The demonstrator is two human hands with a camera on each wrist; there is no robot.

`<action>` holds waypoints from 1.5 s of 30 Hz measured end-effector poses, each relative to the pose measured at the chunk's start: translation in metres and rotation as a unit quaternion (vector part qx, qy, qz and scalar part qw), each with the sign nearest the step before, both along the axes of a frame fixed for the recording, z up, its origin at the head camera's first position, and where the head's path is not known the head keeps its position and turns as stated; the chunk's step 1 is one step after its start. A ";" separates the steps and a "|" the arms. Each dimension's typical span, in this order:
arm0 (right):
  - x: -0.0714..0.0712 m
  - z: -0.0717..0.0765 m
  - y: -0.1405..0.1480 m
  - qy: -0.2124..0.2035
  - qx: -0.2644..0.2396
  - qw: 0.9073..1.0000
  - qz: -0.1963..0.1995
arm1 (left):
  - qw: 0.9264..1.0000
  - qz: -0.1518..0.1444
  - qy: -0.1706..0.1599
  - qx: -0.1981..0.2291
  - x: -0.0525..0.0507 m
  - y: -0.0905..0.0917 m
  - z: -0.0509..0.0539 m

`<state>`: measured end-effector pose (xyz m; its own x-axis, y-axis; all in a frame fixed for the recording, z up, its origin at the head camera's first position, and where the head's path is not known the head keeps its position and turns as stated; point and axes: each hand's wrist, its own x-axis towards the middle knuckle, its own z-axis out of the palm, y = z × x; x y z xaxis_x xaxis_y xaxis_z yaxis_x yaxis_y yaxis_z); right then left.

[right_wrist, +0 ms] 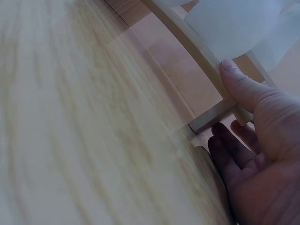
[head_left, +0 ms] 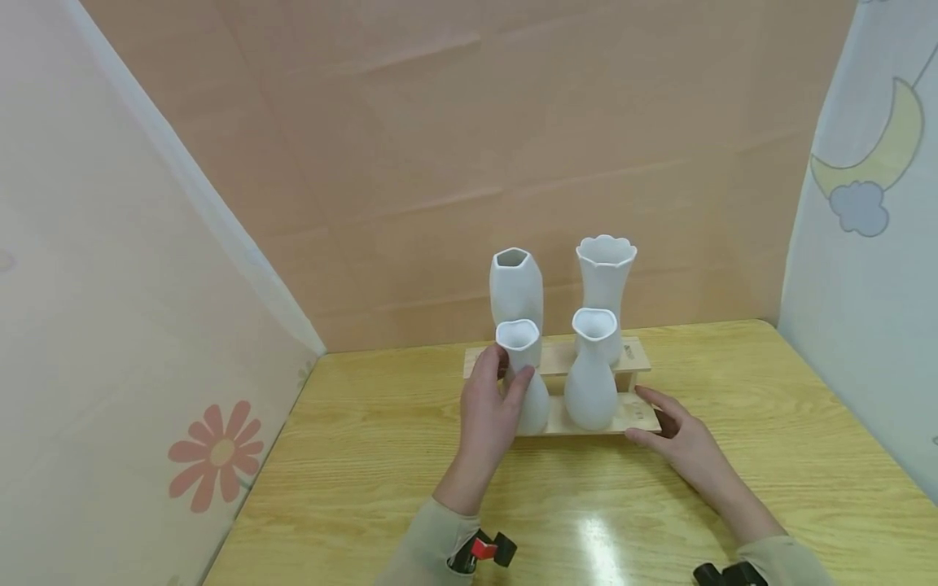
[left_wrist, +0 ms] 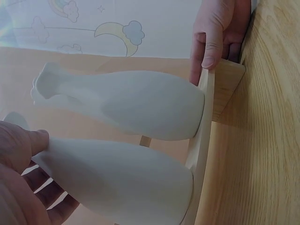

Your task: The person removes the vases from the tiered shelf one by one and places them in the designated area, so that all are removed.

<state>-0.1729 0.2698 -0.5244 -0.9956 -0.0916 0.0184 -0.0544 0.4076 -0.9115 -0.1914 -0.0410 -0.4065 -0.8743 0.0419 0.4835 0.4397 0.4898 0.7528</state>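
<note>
Four white vases stand upright on a two-step wooden rack (head_left: 639,413). My left hand (head_left: 493,407) curls its fingers and thumb round the neck of the front left vase (head_left: 535,405); in the left wrist view that vase (left_wrist: 117,180) rests its base on the lower step. Beside it stands the front right vase (head_left: 590,395), untouched. My right hand (head_left: 689,449) is at the rack's right end; in the right wrist view the thumb of this hand (right_wrist: 267,154) lies on the lower step's edge, fingers bent beside the end support (right_wrist: 213,117).
On the upper step stand a faceted vase (head_left: 515,289) at left and a scalloped-rim vase (head_left: 605,281) at right. The wooden table (head_left: 352,488) meets a pinkish-brown backdrop (head_left: 440,163) behind the rack. Patterned white sheets hang on both sides.
</note>
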 end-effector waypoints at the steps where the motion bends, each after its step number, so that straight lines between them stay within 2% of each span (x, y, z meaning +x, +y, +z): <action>1: 0.000 0.000 0.000 0.000 -0.001 1.000 -0.001 | 1.000 -0.001 -0.001 0.001 0.001 0.000 0.000; 7: 0.001 0.000 0.000 0.003 -0.007 1.000 -0.001 | 1.000 -0.007 -0.016 0.021 0.008 -0.005 0.002; 14: 0.001 0.000 0.001 0.007 -0.006 1.000 0.001 | 0.998 -0.012 -0.018 0.056 0.019 -0.023 0.002; 22: 0.000 -0.004 -0.003 0.012 0.001 1.000 0.001 | 0.998 0.014 -0.025 0.056 0.030 -0.047 0.008; 29: 0.001 -0.001 -0.001 0.010 0.008 1.000 -0.002 | 0.998 0.027 0.009 0.052 0.028 -0.065 0.013; 35: 0.000 0.000 0.001 0.012 0.014 1.000 -0.002 | 0.996 0.058 0.025 0.056 0.024 -0.079 0.018; 45: 0.001 -0.003 0.000 0.015 0.010 1.000 -0.004 | 0.993 0.106 0.035 0.048 0.010 -0.102 0.016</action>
